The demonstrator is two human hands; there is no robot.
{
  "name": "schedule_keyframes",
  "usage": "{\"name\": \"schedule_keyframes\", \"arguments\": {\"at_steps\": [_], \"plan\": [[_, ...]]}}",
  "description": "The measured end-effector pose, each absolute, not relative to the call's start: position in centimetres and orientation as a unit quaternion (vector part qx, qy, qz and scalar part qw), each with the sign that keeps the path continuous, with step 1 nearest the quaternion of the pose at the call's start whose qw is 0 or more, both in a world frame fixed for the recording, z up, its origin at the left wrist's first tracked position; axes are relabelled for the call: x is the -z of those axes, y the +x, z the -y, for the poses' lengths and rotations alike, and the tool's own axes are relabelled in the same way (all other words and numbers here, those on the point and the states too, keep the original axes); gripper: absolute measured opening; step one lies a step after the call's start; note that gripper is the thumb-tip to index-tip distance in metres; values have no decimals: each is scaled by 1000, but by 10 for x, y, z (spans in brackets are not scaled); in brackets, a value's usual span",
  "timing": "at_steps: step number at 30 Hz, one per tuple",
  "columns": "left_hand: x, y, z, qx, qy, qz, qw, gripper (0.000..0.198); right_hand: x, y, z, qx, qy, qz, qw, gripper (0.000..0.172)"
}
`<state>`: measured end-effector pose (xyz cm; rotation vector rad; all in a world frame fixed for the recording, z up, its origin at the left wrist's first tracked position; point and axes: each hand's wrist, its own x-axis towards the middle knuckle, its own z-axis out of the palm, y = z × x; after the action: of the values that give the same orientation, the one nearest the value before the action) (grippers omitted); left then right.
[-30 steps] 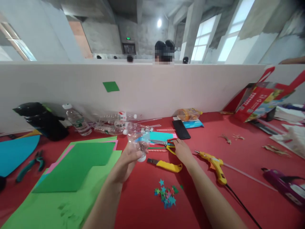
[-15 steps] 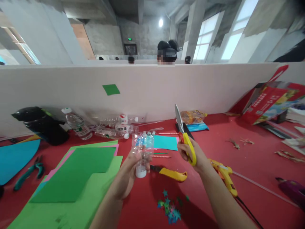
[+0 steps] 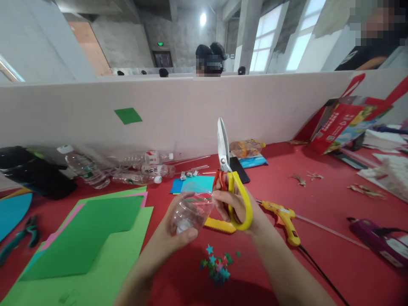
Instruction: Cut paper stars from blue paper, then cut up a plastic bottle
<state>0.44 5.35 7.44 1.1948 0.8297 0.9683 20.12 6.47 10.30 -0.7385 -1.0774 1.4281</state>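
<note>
My left hand [image 3: 178, 227] is closed around a cut clear plastic bottle top [image 3: 196, 208], its white cap turned down toward me and its wide cut rim facing up and right. My right hand [image 3: 232, 202] grips a pair of scissors [image 3: 223, 148] by the yellow and red handles, blades together and pointing up. The right fingertips touch the bottle top's rim. Behind the hands lies a yellow-handled cutter [image 3: 219, 225], partly hidden. Small foil-like stars [image 3: 218, 267] in blue, green and pink lie in a heap in front of me.
Green sheets [image 3: 89, 238] and pliers [image 3: 22, 238] lie at left. Plastic bottles [image 3: 137, 176] and a black flask [image 3: 35, 174] line the white partition [image 3: 178, 110]. At right are a yellow glue gun [image 3: 285, 219], a purple tool [image 3: 379, 238] and a red bag [image 3: 341, 123].
The bottle top has tilted in my left hand, its open rim now toward the right. My right hand has come left with the scissors and meets the rim. The view has shifted right.
</note>
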Motion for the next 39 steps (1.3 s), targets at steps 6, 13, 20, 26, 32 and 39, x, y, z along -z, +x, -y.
{"name": "schedule_keyframes", "arguments": {"at_steps": [6,13,20,26,32,39], "plan": [[-85,9,-52,-435,545,-388,603,70,-99,213,-65,-601,-315,492,546,28],[-97,6,-44,-519,498,-393,573,63,-94,222,-62,-494,-448,547,505,35],[-103,-27,-54,-552,514,-424,502,65,-79,205,-53,-508,-469,590,417,34],[-98,-27,-61,-527,510,-416,538,54,-93,189,-43,-511,-426,585,464,45],[-93,-6,-47,-492,461,-340,656,40,-87,182,-39,-487,-413,616,461,54],[-56,-16,-1,-533,489,-377,579,45,-44,207,-21,-387,-525,641,405,44]]}}
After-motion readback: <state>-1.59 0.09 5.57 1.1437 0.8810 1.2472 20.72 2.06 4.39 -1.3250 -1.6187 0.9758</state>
